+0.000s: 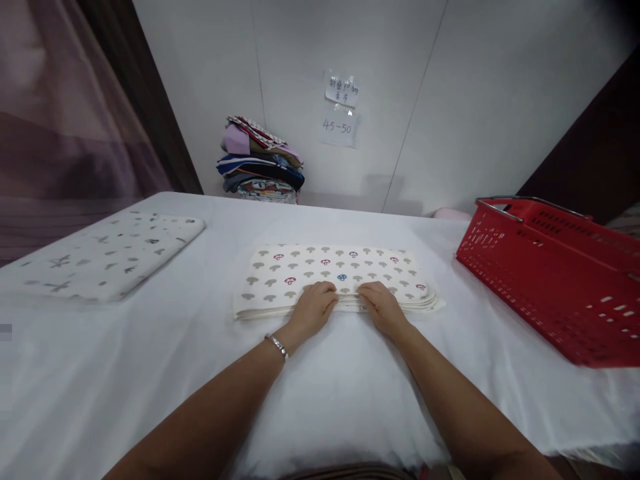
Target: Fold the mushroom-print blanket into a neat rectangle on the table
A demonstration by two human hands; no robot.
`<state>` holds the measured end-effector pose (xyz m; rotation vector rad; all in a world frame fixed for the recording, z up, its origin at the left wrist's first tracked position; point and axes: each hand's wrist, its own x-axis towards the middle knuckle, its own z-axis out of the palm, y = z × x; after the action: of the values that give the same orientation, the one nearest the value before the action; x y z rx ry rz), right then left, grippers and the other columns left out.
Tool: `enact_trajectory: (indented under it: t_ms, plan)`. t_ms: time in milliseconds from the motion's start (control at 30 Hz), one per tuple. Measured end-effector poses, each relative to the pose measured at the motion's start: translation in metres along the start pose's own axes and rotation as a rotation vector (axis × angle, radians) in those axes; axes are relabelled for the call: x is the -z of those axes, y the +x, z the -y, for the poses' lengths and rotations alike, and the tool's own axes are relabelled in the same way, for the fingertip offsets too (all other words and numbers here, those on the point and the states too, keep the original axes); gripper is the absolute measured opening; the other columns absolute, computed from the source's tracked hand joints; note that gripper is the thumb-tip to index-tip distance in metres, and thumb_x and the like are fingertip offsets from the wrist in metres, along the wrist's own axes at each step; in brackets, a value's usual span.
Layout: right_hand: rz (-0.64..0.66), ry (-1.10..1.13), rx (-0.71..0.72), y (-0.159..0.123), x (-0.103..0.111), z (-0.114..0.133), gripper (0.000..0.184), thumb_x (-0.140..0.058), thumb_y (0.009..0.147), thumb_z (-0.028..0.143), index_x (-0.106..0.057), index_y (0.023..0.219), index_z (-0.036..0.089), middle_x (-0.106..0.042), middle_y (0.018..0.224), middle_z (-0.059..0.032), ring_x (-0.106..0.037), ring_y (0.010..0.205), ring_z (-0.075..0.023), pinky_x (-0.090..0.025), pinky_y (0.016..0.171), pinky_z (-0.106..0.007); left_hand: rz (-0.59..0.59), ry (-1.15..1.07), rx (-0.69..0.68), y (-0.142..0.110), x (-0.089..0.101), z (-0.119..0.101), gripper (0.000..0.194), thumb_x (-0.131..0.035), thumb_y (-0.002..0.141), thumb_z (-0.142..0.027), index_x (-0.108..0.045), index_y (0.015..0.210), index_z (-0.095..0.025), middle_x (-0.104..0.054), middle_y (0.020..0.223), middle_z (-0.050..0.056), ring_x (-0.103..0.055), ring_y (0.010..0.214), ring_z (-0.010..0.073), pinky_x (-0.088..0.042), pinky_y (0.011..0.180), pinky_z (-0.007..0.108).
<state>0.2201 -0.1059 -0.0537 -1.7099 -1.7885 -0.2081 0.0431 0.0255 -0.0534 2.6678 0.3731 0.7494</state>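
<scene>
White-draped table [165,360], folded cream mushroom-print cloth [333,271]

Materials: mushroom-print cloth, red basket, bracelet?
Mushroom-print cloth: probably cotton, matte; soft folded layers show.
Red basket: likely molded plastic, slight sheen, uniform color, perforated; wire handles look metallic, gray gleam.
Bracelet: silvery, likely metal, judging by bright glints.

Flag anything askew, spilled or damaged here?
Only slightly askew: the mushroom-print cloth has uneven layers at its near right corner, beyond the right hand; a lower layer pokes out past the top one. No spill or damage visible.
</scene>
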Motion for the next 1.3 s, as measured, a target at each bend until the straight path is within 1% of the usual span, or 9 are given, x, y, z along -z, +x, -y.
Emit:
enact_trajectory:
  t_ms: [100,233,333,533,667,900,1033,1200,1300]
  plan:
    - [-0.022,-0.089,-0.004,0.001,-0.001,0.000,0.027,-0.040,0.092,0.015,-0.064,0.103,0.021,-0.063,0.101,-0.0083,-0.053,0.094,-0.0216,-0.046,0.080,-0.038,-0.002,0.014,-0.027,0.000,0.000,0.001,0.022,-0.040,0.092,-0.022,-0.061,0.087,-0.020,-0.059,0.101,0.004,-0.051,0.096,0.0176,-0.040,0.085,0.037]
    - [-0.012,-0.172,0.017,0.002,-0.004,0.001,0.025,-0.043,0.090,0.013,-0.066,0.097,0.022,-0.063,0.093,-0.0067,-0.051,0.086,-0.0207,-0.044,0.074,-0.035,-0.001,0.027,-0.040,0.000,0.002,0.001,0.019,-0.040,0.092,-0.022,-0.058,0.087,-0.019,-0.060,0.098,0.004,-0.051,0.095,0.0175,-0.039,0.084,0.035]
    - [0.019,-0.172,0.044,0.000,-0.004,0.002,0.023,-0.046,0.089,0.012,-0.066,0.097,0.021,-0.063,0.092,-0.0066,-0.051,0.087,-0.0203,-0.042,0.075,-0.034,-0.005,0.015,-0.031,0.001,0.003,-0.001,0.017,-0.039,0.092,-0.021,-0.056,0.088,-0.019,-0.060,0.097,0.004,-0.052,0.093,0.0173,-0.039,0.082,0.034]
    - [0.097,-0.153,0.042,-0.003,0.001,0.009,0.021,-0.048,0.089,0.015,-0.063,0.103,0.020,-0.063,0.099,-0.0077,-0.051,0.094,-0.0207,-0.041,0.079,-0.036,0.013,-0.004,0.010,0.002,0.005,-0.003,0.017,-0.038,0.092,-0.021,-0.054,0.086,-0.019,-0.059,0.091,0.003,-0.051,0.088,0.0170,-0.039,0.079,0.034]
    - [0.088,-0.181,0.029,-0.001,0.001,0.012,0.017,-0.050,0.090,0.020,-0.063,0.100,0.020,-0.063,0.097,-0.0076,-0.051,0.092,-0.0211,-0.041,0.078,-0.036,0.025,-0.015,0.039,0.002,0.008,-0.005,0.018,-0.037,0.092,-0.021,-0.053,0.085,-0.019,-0.059,0.087,0.003,-0.052,0.085,0.0173,-0.039,0.077,0.034]
    - [0.076,-0.207,0.012,0.003,-0.005,0.012,0.021,-0.044,0.088,0.009,-0.063,0.090,0.019,-0.062,0.090,-0.0079,-0.050,0.087,-0.0214,-0.041,0.075,-0.035,0.021,0.018,0.057,0.003,0.009,-0.006,0.018,-0.039,0.091,-0.020,-0.054,0.081,-0.020,-0.061,0.081,0.002,-0.054,0.079,0.0167,-0.039,0.075,0.034]
    - [0.072,-0.231,-0.005,0.002,-0.008,0.009,0.023,-0.043,0.084,0.003,-0.060,0.086,0.018,-0.061,0.088,-0.0075,-0.049,0.084,-0.0214,-0.040,0.074,-0.034,0.054,0.080,0.041,0.003,0.007,-0.007,0.019,-0.038,0.092,-0.019,-0.055,0.083,-0.019,-0.062,0.082,0.002,-0.055,0.079,0.0174,-0.039,0.076,0.035]
    - [0.097,-0.253,-0.008,0.000,-0.011,0.003,0.022,-0.044,0.082,0.002,-0.059,0.086,0.018,-0.061,0.089,-0.0072,-0.049,0.084,-0.0216,-0.040,0.074,-0.035,0.050,0.143,-0.021,0.000,0.000,-0.003,0.020,-0.041,0.091,-0.022,-0.056,0.106,-0.020,-0.063,0.094,0.005,-0.055,0.089,0.0194,-0.040,0.079,0.036]
    - [0.103,-0.265,-0.008,0.000,-0.011,0.002,0.022,-0.045,0.082,0.002,-0.059,0.088,0.019,-0.061,0.091,-0.0074,-0.050,0.085,-0.0217,-0.040,0.074,-0.035,0.068,0.157,-0.042,0.000,-0.001,0.000,0.018,-0.043,0.091,-0.024,-0.059,0.098,-0.021,-0.063,0.091,0.004,-0.055,0.088,0.0187,-0.040,0.077,0.035]
